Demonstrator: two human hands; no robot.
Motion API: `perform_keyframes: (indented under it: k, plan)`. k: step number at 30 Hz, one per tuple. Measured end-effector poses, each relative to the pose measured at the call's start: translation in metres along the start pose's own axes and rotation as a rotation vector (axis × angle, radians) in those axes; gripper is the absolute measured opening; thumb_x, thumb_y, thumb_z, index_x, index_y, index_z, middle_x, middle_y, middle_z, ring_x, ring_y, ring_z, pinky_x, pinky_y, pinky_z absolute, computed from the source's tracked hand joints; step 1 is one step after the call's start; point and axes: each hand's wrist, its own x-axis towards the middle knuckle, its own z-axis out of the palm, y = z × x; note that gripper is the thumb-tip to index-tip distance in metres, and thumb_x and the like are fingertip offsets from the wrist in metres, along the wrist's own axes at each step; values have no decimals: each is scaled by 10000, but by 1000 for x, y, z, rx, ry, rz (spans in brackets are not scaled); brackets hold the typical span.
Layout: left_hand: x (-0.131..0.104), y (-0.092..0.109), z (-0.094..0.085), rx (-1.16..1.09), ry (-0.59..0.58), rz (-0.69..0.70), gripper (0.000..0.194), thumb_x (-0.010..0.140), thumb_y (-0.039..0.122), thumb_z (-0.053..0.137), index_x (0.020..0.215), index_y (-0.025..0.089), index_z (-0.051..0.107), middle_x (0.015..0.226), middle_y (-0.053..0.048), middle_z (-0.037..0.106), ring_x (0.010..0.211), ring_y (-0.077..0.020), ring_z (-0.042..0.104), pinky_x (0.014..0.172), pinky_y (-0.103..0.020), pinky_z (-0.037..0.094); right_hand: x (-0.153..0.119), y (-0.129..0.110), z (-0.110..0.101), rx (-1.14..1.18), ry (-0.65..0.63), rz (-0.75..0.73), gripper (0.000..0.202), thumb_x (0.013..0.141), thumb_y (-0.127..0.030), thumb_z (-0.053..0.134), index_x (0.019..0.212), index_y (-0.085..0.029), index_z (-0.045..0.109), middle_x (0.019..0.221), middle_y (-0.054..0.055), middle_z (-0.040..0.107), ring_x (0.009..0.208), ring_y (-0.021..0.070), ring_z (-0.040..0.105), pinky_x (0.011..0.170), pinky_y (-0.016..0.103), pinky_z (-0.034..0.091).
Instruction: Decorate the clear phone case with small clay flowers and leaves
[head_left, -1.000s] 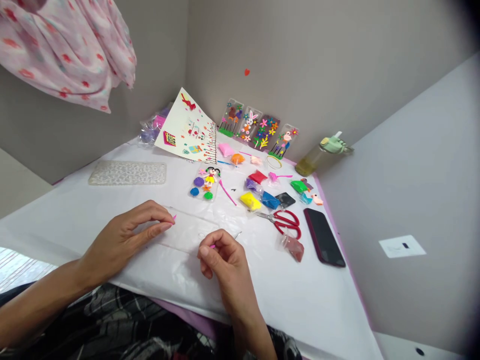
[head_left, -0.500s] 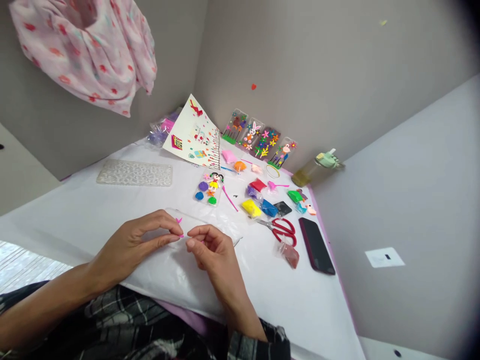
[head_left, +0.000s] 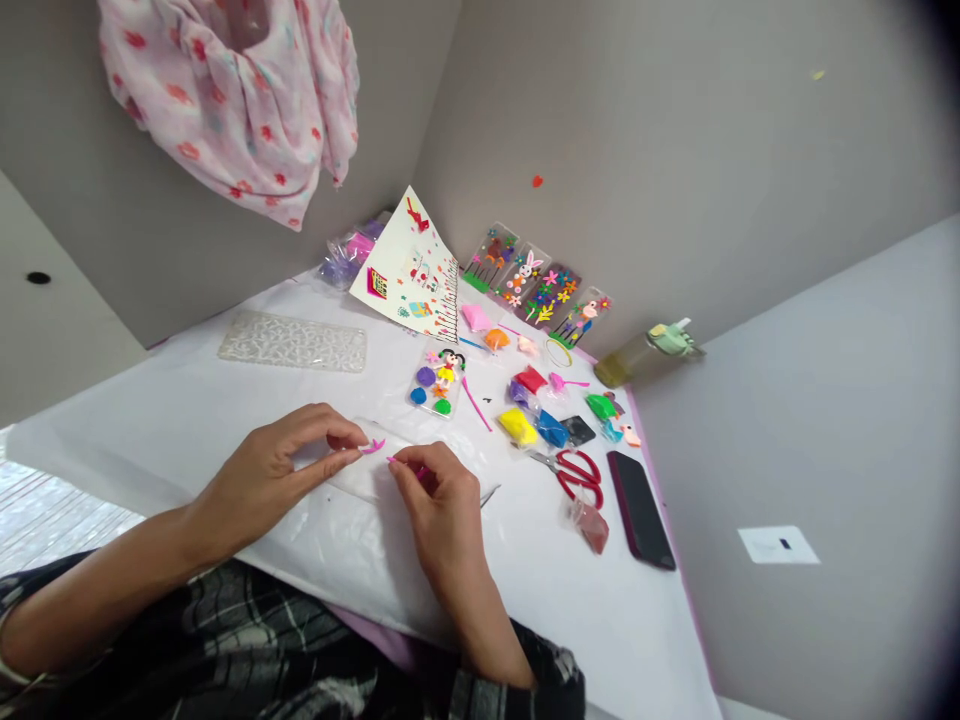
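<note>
My left hand [head_left: 281, 465] pinches a small pink clay piece [head_left: 375, 447] between thumb and fingertips; its forked end sticks out to the right. Close by, my right hand [head_left: 444, 500] is closed on a slim pink tool [head_left: 423, 472], whose tip points at the clay piece across a small gap. Most of that tool is hidden by the fingers. Below both hands lies a clear plastic sheet [head_left: 352, 487] on the white-covered table. Just beyond them is a clear phone case [head_left: 431, 411] decorated with a clay doll figure [head_left: 448, 372] and coloured balls.
Several clay packets, such as the yellow one [head_left: 517, 427], lie right of centre near red-handled scissors [head_left: 577, 478] and a phone [head_left: 641, 510]. A patterned clear case [head_left: 292, 341] lies left. Decorated cases [head_left: 553, 295] lean on the wall beside a bottle [head_left: 645, 352].
My left hand has turned the pink clay piece so its fork points right. My right hand has shifted slightly right, and its pink tool now shows. The view has swung a little left.
</note>
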Motion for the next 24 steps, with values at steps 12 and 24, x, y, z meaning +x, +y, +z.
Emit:
perform_keyframes:
  k: [12,24]
  plan:
    - [-1,-20,-1,179,-101,94,244,1098,488,629,1073,304,787,1016,-7,780,1025,-267,703,928,-353,532,9,14,18,-410,-4,-148,206,1010,-113,675,1016,-236,840,967,61,747,833,227,719,756,328,515]
    - [-1,-26,0,164,-115,133,191,1102,436,630,1078,312,773,1010,13,763,1009,-246,697,910,-334,508,14,11,22,-504,-66,-95,164,1031,-117,686,998,-211,815,1007,71,747,838,226,728,735,327,496]
